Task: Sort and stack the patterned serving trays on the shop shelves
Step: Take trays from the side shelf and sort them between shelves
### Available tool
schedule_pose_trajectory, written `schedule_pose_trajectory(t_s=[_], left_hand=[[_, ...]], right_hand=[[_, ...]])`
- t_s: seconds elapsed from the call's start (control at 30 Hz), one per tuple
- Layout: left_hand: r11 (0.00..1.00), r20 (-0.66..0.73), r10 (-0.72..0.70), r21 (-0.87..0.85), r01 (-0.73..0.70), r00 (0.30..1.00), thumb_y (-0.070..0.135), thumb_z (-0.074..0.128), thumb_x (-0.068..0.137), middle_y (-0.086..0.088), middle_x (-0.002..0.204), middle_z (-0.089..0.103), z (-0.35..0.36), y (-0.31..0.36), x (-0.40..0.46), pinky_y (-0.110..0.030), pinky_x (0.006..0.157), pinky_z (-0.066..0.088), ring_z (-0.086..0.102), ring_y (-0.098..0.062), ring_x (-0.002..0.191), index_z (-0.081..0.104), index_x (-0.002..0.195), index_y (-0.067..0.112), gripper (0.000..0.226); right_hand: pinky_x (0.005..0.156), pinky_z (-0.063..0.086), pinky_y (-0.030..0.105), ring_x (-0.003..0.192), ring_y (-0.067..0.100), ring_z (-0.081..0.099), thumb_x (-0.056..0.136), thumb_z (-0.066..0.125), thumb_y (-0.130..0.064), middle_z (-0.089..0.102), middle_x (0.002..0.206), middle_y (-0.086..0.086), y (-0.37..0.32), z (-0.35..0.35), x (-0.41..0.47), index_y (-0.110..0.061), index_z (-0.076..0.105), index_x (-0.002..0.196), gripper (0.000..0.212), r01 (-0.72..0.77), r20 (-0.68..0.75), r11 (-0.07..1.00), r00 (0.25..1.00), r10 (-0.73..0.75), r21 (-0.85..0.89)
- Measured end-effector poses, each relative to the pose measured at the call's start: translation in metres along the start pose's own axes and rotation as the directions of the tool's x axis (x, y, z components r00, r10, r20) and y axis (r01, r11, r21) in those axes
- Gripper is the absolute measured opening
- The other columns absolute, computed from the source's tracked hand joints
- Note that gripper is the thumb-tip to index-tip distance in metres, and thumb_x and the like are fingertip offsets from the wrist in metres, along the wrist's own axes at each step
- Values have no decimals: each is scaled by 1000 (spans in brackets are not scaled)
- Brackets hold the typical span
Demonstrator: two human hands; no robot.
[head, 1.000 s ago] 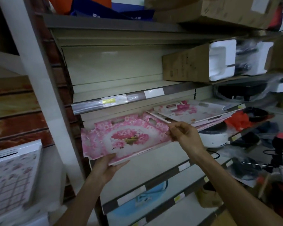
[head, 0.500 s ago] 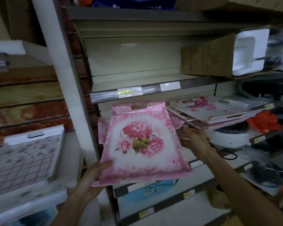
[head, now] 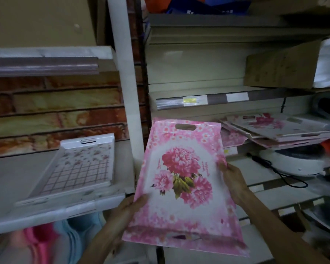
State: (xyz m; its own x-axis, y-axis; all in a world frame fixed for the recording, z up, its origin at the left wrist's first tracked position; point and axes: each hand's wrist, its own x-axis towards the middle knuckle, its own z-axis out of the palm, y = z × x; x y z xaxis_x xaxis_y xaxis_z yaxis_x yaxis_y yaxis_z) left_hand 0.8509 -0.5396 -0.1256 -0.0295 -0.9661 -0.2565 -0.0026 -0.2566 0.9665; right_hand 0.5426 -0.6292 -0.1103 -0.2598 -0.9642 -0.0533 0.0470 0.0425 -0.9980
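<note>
The pink peony tray (head: pixel 181 180) is off the shelves, held upright in front of the white post (head: pixel 126 92) that divides the two bays, its cut-out handle at the top. The left hand (head: pixel 128 208) grips the tray's lower left edge, thumb on the printed face and fingers hidden behind. The right hand (head: pixel 231 180) clamps the right edge about midway up, fingers curled round the rim. On the left shelf (head: pixel 55 212) a white checked tray (head: pixel 78 168) lies flat near the front edge; on the right shelf a stack of pink floral trays (head: pixel 278 128) sits toward the right end, slightly fanned. The peony print looks closer to that stack, so it probably belongs there. To place it well, I would tip it flat first, keep both edges gripped, line its handle end up with the stack's, and lower it squarely so the loose pile does not slide
</note>
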Motion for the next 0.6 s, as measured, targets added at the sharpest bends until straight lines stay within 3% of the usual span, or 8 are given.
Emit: schedule_pose_trajectory(t_s=[0.13,0.23,0.27,0.33,0.37,0.43,0.53,0.6], left_hand=[[1000,-103,5,-13,-6,995,61,53,86,2,96,77,-33,-4,-32,-32,79,53,73,-20,85,66,110,21,49],[997,-169,70,47,-63,983,81,50,71,12,100,66,-68,-9,-54,-32,87,42,61,-7,89,61,110,29,66],[996,-200,82,43,-75,976,81,51,71,14,96,64,-78,-10,-63,-31,87,40,59,-8,89,61,105,30,62],[995,-269,87,74,-69,959,58,45,91,15,86,58,-103,-16,-77,-29,86,36,56,-14,90,59,91,28,33],[995,-296,65,92,-40,953,50,42,96,15,82,57,-116,-19,-85,-29,85,35,54,-16,92,59,84,29,29],[989,-331,77,146,-29,941,54,43,95,14,84,61,-141,-28,-98,-29,86,36,56,-18,97,61,82,30,33],[987,-355,102,156,-49,929,81,43,78,10,99,70,-177,-42,-111,-32,92,43,64,-14,96,69,103,25,66],[990,-374,97,128,-52,923,64,42,91,17,87,66,-189,-40,-119,-30,93,38,59,-6,85,66,91,27,44]], right_hand=[[70,52,31,86,16,65,100,50,-29,69,94,-2,1,43,-39,-13,65,105,22,15,56,1000,998,-15,9],[90,54,45,97,25,68,99,50,-35,72,106,5,7,81,-65,-10,67,112,33,5,79,1000,997,-4,-12],[92,54,46,97,27,68,99,50,-35,72,106,6,9,93,-74,-10,68,112,33,4,87,1000,996,-3,-13],[91,54,45,96,27,69,99,50,-34,73,104,6,12,117,-89,-11,69,109,31,4,104,1000,995,-2,-16],[90,55,44,95,27,69,99,51,-33,73,102,6,14,130,-96,-12,69,107,29,6,119,1000,993,-5,-13],[87,55,40,92,26,69,99,51,-32,73,98,4,16,154,-110,-14,69,102,26,6,147,1000,989,-6,1],[87,54,38,90,23,68,100,50,-32,73,100,5,17,187,-124,-13,68,101,26,10,179,1000,984,-10,2],[93,53,44,96,25,69,99,50,-34,73,105,6,14,205,-131,-11,69,110,31,12,200,1000,980,-13,3]])
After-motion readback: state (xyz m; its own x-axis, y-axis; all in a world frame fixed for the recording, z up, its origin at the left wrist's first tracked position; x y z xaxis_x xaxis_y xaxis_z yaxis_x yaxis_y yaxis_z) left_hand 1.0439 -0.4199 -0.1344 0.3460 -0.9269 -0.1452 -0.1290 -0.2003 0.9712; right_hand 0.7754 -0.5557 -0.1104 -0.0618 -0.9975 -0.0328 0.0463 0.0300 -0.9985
